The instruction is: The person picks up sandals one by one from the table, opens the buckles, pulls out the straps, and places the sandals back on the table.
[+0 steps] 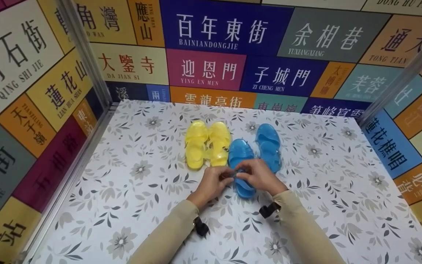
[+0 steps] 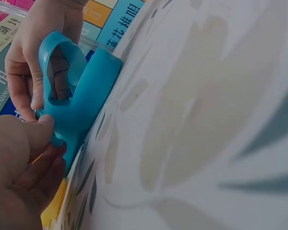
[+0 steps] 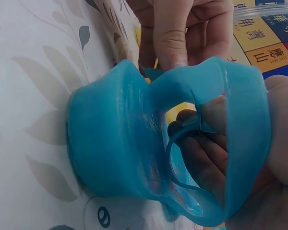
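A blue jelly sandal (image 1: 241,149) lies on the patterned tabletop with its toe away from me, and both hands meet over its ankle strap. My left hand (image 1: 211,183) pinches the strap at the sandal's left side with thumb and fingertips. From the right, my right hand (image 1: 258,176) pinches the strap close to the left fingertips. In the right wrist view the heel strap (image 3: 249,134) stands up in a loop, and a thin strap end (image 3: 182,134) curls by the right fingers. The matching blue sandal (image 1: 268,146) lies just right of the right hand.
Left of the worked sandal, a pair of yellow jelly sandals (image 1: 196,146) lies side by side. The tabletop (image 1: 141,212) has a grey leaf and flower print. Walls with coloured sign panels (image 1: 229,29) stand behind and on both sides, with metal posts (image 1: 90,55) at the corners.
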The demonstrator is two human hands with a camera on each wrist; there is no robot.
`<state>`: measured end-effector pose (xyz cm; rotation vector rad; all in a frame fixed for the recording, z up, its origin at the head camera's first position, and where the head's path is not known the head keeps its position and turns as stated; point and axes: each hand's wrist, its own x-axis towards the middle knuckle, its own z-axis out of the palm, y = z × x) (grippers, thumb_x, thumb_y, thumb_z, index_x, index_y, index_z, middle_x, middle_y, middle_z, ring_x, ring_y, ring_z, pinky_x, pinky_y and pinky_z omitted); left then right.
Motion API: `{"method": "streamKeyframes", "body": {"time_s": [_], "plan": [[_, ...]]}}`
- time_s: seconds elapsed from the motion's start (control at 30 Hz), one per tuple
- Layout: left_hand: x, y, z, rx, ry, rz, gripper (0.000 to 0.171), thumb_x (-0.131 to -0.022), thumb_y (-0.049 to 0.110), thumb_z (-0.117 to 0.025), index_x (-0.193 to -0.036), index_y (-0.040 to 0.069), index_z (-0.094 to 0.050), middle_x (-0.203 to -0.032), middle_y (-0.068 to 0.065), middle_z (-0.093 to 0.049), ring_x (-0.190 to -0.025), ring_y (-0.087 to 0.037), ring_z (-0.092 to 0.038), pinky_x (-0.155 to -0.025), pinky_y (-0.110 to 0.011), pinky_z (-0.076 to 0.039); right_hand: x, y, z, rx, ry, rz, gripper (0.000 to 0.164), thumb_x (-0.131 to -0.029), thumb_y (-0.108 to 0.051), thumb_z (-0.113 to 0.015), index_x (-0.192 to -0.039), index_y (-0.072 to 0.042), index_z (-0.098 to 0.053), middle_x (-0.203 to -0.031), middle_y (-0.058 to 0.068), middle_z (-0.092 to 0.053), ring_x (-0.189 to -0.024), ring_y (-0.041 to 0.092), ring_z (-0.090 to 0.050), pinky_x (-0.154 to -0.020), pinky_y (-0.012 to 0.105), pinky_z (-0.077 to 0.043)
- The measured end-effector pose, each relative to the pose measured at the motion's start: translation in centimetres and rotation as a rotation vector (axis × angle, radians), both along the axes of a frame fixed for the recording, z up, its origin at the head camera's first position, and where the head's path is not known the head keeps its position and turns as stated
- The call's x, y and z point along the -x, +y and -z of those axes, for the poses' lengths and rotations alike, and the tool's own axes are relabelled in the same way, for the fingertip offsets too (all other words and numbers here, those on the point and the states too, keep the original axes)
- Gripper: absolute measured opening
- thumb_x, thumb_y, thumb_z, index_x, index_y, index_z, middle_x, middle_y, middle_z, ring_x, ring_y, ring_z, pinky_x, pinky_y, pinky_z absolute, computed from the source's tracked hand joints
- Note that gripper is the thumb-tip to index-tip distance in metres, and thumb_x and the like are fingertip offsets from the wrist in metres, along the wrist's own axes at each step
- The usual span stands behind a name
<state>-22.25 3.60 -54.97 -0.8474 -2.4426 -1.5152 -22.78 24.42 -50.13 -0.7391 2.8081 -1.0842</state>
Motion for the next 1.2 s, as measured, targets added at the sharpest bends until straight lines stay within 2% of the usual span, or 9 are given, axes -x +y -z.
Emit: {"method": "streamKeyframes", "body": {"time_s": [0.1,0.3,0.47,0.7,0.97,1.2], "plan": [[0.01,-0.04,0.18,-0.003,0.004,0.0,0.014,-0.092,0.004,-0.079,-0.106,0.007,-0.08,-0.101,-0.005,-0.08,-0.091,-0.013,-0.075,-0.081,-0.025,-0.06,-0.03,0.04,0.08,0.006,-0.003,0.002,0.012,-0.094,-0.01,-0.079,-0.105,-0.012,-0.08,-0.101,0.001,-0.078,-0.083,0.013,-0.069,-0.073,0.031,-0.056],[0.09,0.09,0.17,-0.029,0.095,-0.008,0.012,-0.091,0.001,-0.08,-0.102,0.006,-0.083,-0.1,-0.006,-0.08,-0.094,-0.017,-0.076,-0.086,-0.026,-0.06,-0.06,0.06,0.15,0.004,-0.002,0.014,0.012,-0.093,-0.009,-0.079,-0.105,-0.012,-0.08,-0.101,0.001,-0.078,-0.084,0.014,-0.069,-0.074,0.032,-0.057],[0.14,0.21,0.03,-0.028,0.14,-0.011,0.012,-0.089,-0.001,-0.08,-0.099,0.005,-0.083,-0.098,-0.008,-0.08,-0.093,-0.02,-0.077,-0.086,-0.026,-0.06,-0.04,0.05,0.22,-0.009,0.014,0.021,0.013,-0.093,-0.008,-0.079,-0.106,-0.01,-0.08,-0.1,0.002,-0.078,-0.084,0.014,-0.069,-0.074,0.031,-0.057],[0.03,0.15,0.0,-0.028,0.135,-0.01,0.011,-0.09,-0.001,-0.079,-0.097,0.007,-0.085,-0.095,-0.004,-0.08,-0.091,-0.015,-0.076,-0.081,-0.027,-0.061,-0.1,-0.01,0.25,-0.018,0.018,0.013,0.011,-0.095,-0.01,-0.078,-0.106,-0.011,-0.08,-0.097,0.001,-0.077,-0.075,0.011,-0.063,-0.067,0.029,-0.052],[-0.06,0.38,0.06,-0.035,0.142,-0.019,0.011,-0.09,-0.001,-0.08,-0.098,0.005,-0.085,-0.097,-0.006,-0.08,-0.092,-0.017,-0.077,-0.082,-0.026,-0.061,-0.28,0.04,0.29,-0.019,0.014,0.016,0.012,-0.094,-0.01,-0.079,-0.105,-0.011,-0.08,-0.098,0.001,-0.078,-0.077,0.01,-0.064,-0.067,0.028,-0.053],[0.08,0.56,-0.35,-0.05,0.16,-0.008,0.009,-0.092,0.003,-0.079,-0.098,0.007,-0.085,-0.098,-0.006,-0.081,-0.092,-0.017,-0.077,-0.081,-0.024,-0.061,-0.27,-0.05,0.44,-0.017,0.024,0.018,0.011,-0.093,-0.01,-0.079,-0.105,-0.011,-0.081,-0.099,0.002,-0.078,-0.079,0.012,-0.066,-0.068,0.028,-0.054]]}}
